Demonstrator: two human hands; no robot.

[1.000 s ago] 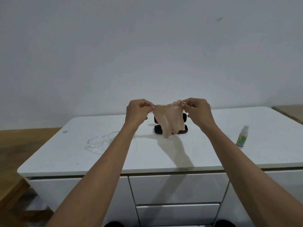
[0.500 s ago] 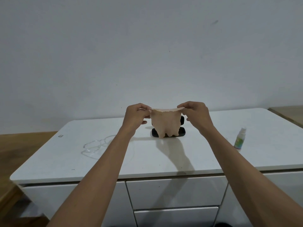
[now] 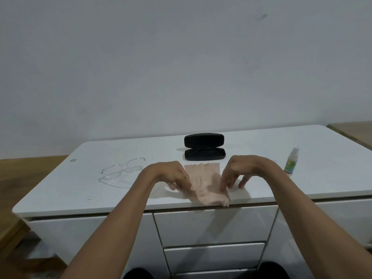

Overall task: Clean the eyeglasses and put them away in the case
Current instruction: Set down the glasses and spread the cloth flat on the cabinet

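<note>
Both hands, left (image 3: 171,175) and right (image 3: 240,172), are pressed fingertips-down on the soft cloth (image 3: 205,184), pinching its near corners. Eyeglasses (image 3: 122,170) lie left of the left hand, untouched; judged light and fragile, best lifted by the frame. Open case (image 3: 204,151) lies beyond the hands.

We are working from one view only: a head-worn wide-angle camera, looking forward and down across a white cabinet top (image 3: 60,190) toward a bare wall (image 3: 181,67). It is sitting close, with both forearms entering from the bottom edge. The drawer fronts (image 3: 213,224) are bowing under the lens distortion.
</note>
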